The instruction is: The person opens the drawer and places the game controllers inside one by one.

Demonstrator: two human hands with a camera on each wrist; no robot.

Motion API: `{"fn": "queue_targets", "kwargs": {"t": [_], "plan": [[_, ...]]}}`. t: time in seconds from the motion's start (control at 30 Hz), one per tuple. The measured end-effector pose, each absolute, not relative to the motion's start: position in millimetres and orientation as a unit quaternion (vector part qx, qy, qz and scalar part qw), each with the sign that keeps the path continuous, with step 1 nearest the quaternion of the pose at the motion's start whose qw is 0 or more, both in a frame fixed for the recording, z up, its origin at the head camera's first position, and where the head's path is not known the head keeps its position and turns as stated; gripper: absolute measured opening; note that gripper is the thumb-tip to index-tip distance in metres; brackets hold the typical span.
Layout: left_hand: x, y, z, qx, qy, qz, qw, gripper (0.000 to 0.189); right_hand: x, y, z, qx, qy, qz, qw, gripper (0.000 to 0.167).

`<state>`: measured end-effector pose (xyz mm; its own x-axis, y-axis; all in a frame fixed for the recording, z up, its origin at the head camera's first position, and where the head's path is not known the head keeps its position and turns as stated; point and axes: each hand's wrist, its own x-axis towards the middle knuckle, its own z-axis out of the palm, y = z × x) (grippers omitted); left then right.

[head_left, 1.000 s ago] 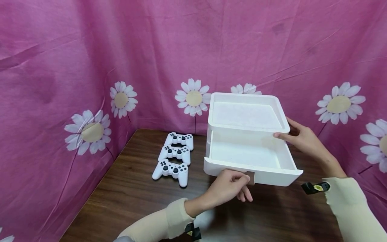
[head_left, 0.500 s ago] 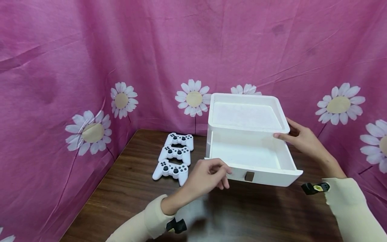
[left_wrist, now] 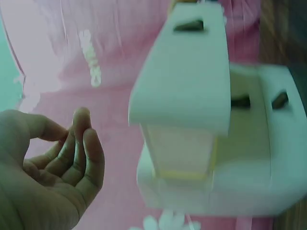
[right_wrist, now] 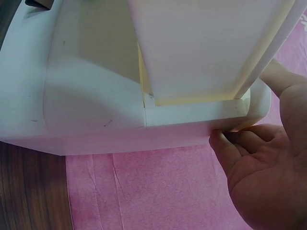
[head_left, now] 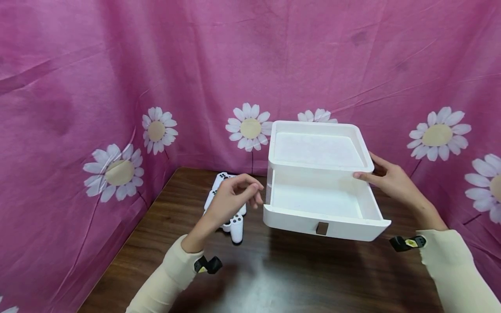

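Observation:
A white desktop drawer unit stands at the right of the table, its top drawer pulled out toward me, bare inside. My right hand grips the unit's right side, thumb at the front corner of the top and fingers along the side wall. The right wrist view shows those fingertips against the white wall. My left hand hovers over the white game controllers, fingers loosely bent, nothing in them. It hides much of the controllers, which lie in a column left of the unit.
Below the pulled-out drawer, the left wrist view shows more drawer fronts with dark pull tabs. A pink curtain with daisies hangs behind and beside the dark wooden table.
My left hand has left the pull tab of the drawer and moved left and back, over the controllers. The right hand has stayed on the unit, and the drawer remains out.

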<state>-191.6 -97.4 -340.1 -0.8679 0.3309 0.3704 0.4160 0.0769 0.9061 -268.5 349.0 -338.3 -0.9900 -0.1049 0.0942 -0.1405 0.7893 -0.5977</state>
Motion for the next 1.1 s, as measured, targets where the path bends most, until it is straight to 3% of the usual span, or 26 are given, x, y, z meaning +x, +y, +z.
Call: {"fn": "queue_targets", "kwargs": {"t": [0.53, 0.9, 1.1], "plan": [[-247, -152, -375, -0.223, -0.802, -0.552, 0.054, 0.014, -267, 350, -339, 0.066, -0.944, 0.323, 0.031, 0.101], [-265, -174, -410, -0.304, -0.894, -0.328, 0.005, 0.022, -268, 349, -340, 0.064, -0.944, 0.322, 0.037, 0.1], [-268, -181, -427, -0.331, -0.907, -0.253, -0.058, 0.034, -268, 348, -340, 0.062, -0.945, 0.319, 0.037, 0.101]]}}
